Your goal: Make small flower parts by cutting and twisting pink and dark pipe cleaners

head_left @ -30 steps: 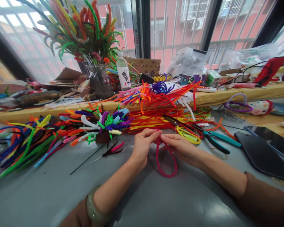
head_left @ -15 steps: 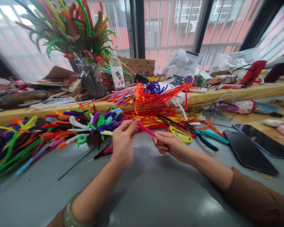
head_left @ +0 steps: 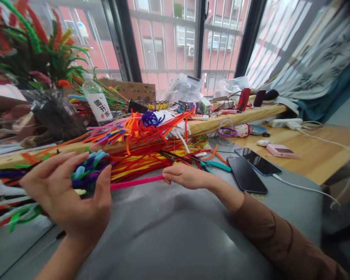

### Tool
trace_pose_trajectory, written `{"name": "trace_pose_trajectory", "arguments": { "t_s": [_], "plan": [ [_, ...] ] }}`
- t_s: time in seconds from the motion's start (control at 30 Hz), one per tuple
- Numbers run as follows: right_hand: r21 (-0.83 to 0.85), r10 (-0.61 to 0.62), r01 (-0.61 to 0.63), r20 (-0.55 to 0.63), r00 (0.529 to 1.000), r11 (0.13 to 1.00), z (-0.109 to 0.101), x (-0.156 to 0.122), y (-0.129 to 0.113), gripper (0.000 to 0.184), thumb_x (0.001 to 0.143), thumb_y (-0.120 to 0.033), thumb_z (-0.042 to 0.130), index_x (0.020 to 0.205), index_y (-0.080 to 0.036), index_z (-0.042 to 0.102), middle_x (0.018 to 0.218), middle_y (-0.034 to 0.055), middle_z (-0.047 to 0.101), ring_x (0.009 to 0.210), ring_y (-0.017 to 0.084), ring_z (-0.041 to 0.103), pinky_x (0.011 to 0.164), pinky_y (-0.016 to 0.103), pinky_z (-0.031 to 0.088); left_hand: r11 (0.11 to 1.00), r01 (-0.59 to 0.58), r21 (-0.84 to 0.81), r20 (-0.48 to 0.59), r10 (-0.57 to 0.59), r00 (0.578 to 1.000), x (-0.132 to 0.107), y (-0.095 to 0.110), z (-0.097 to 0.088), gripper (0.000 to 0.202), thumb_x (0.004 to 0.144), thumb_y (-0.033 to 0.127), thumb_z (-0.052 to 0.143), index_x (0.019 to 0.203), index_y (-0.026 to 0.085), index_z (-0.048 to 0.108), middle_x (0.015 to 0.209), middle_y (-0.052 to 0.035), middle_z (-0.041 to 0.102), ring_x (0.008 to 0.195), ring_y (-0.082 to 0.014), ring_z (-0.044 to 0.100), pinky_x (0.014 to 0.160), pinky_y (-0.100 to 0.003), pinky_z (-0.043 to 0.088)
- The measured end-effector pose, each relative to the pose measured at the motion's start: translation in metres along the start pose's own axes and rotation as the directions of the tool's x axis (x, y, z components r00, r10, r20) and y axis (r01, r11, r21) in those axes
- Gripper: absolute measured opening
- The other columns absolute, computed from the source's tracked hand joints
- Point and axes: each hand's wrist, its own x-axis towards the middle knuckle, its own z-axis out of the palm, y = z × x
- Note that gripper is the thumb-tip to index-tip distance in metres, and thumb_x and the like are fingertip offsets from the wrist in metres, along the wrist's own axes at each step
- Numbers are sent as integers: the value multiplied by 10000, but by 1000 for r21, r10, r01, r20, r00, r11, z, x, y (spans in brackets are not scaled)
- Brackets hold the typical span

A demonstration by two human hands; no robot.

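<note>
A pink pipe cleaner (head_left: 137, 181) lies stretched out almost straight over the grey table (head_left: 177, 237). My right hand (head_left: 186, 177) pinches its right end. My left hand (head_left: 67, 198) is raised at the left with its fingers spread and apart. Its thumb is at the pipe cleaner's left end, which runs behind the thumb. Behind the left hand sits a cluster of purple, blue and green pipe cleaners (head_left: 87, 173).
A heap of red, orange and yellow pipe cleaners (head_left: 142, 153) fills the table's back. Teal-handled pliers (head_left: 217, 166) and two dark phones (head_left: 246, 179) lie to the right. A water bottle (head_left: 97, 103) and a vase of pipe-cleaner flowers (head_left: 54, 112) stand on the wooden ledge (head_left: 251, 114).
The pink pipe cleaner, a bent loop a second ago, is now pulled out straight. My left hand has swept left and opened. The view has turned to the right.
</note>
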Motion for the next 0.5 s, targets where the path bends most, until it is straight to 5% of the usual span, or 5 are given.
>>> {"name": "trace_pose_trajectory", "arguments": {
  "t_s": [0.03,0.13,0.3,0.43,0.5],
  "plan": [
    [-43,-4,6,32,999,999,-2,-2,-1,249,869,-233,348,662,-154,460,648,-18,462,609,84,410,584,209,312,985,-150,87,-18,152,988,-4,4,2,397,758,206,567,1136,171,450,1197,-77,431,1188,-243,323,1025,-431,222],
    [-86,-16,27,123,992,996,-3,-4,-3,251,872,-219,342,674,-147,478,656,-11,485,620,86,437,602,202,332,896,-439,61,378,386,841,-19,14,16,326,842,301,413,1131,162,473,1066,-92,574,996,-236,528,900,-415,373],
    [-126,-17,36,146,989,991,5,-4,-4,276,881,-223,325,732,-135,541,718,9,554,646,88,484,605,191,353,948,-251,194,866,-45,499,-40,21,35,372,884,296,234,1123,221,510,737,-23,669,645,-191,629,557,-264,425],
    [-252,5,-38,-129,992,967,5,-31,-2,318,880,-314,337,780,-147,588,767,33,610,714,127,534,641,225,380,928,-248,278,892,-154,425,-49,19,39,405,889,301,186,1061,227,545,874,-51,678,789,-212,636,616,-266,420],
    [-267,75,-192,-393,916,945,-6,-65,5,274,863,-330,372,860,-168,593,856,39,623,791,148,550,689,246,399,917,-274,290,907,-171,385,-53,18,43,412,891,307,175,1067,224,537,883,-58,678,788,-214,638,617,-268,421]
  ]
}}
